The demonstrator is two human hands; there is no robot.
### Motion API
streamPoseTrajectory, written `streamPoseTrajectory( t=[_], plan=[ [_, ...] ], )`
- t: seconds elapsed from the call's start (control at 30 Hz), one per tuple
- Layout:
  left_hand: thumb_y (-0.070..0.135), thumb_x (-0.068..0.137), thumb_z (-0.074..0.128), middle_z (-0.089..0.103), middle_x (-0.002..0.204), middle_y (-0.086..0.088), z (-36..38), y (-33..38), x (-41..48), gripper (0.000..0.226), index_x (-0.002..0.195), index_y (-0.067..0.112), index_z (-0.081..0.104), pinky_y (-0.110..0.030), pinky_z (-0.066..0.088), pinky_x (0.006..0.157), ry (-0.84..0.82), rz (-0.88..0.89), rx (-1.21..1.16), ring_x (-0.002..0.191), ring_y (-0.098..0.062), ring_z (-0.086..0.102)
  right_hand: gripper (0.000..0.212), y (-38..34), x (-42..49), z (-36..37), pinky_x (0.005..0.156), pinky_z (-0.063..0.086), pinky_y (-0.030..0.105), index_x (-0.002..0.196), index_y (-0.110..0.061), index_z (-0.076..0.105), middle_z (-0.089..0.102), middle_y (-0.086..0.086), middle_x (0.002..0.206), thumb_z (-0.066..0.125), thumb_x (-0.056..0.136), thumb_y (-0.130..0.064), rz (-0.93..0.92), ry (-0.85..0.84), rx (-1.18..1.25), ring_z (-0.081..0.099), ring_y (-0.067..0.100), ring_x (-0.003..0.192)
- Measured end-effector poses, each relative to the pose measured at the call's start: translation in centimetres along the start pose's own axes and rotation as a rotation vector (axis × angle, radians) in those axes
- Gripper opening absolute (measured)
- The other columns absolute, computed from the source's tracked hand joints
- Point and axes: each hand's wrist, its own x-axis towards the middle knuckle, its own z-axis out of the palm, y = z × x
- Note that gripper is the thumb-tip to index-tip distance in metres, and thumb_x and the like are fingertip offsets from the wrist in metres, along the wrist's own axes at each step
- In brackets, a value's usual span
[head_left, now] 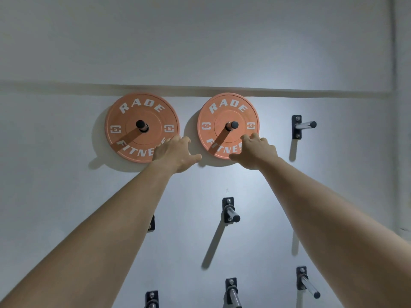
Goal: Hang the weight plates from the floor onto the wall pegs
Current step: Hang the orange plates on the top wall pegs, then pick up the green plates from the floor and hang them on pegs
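Two orange weight plates hang on top-row wall pegs: left plate (pixel 133 121), right plate (pixel 224 116). Left hand (pixel 175 154) grip wide, fingers spread, holding nothing, over left plate's lower right edge. Right hand (pixel 255 152) grip wide, fingertips on right plate's lower face. Empty peg (pixel 305 125) right.

Two round orange plates hang side by side on the wall. The left plate (pixel 142 127) and right plate (pixel 228 125) each sit on a peg.
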Motion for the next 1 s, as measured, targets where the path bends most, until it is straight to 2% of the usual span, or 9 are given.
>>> streamPoseTrajectory(
  t=[0.2,0.47,1.0],
  plan=[
    [0.059,0.090,0.054,0.047,0.144,-0.005,-1.5,6.3,-7.5,0.066,0.142,0.020,0.046,-0.045,0.043,0.097,0.003,-0.009,-0.015,0.130,-0.028,0.047,0.068,4.8,-7.7,-3.2,0.088,0.039,0.046,0.138,-0.018,0.040,0.043,0.007,0.138,0.055,0.086,-0.059,-0.019,-0.031,-0.002,0.042,0.033,0.124],
    [0.059,0.090,0.053,0.047,0.143,-0.004,-2.1,14.6,-14.6,0.067,0.143,0.020,0.044,-0.045,0.044,0.099,-0.076,0.011,-0.039,0.129,-0.027,0.046,0.070,12.6,-15.9,-6.5,0.092,0.038,0.046,0.142,-0.017,0.038,0.041,0.008,0.142,0.053,0.088,-0.059,0.060,-0.133,-0.047,0.040,0.033,0.128],
    [0.056,0.090,0.054,0.047,0.145,-0.004,-3.6,21.4,-17.1,0.065,0.143,0.020,0.044,-0.043,0.043,0.095,-0.091,0.091,-0.072,0.131,-0.026,0.046,0.070,17.5,-20.5,-10.9,0.093,0.040,0.046,0.144,-0.017,0.036,0.040,0.007,0.141,0.052,0.089,-0.058,0.118,-0.121,-0.064,0.040,0.032,0.126]
  ],
)
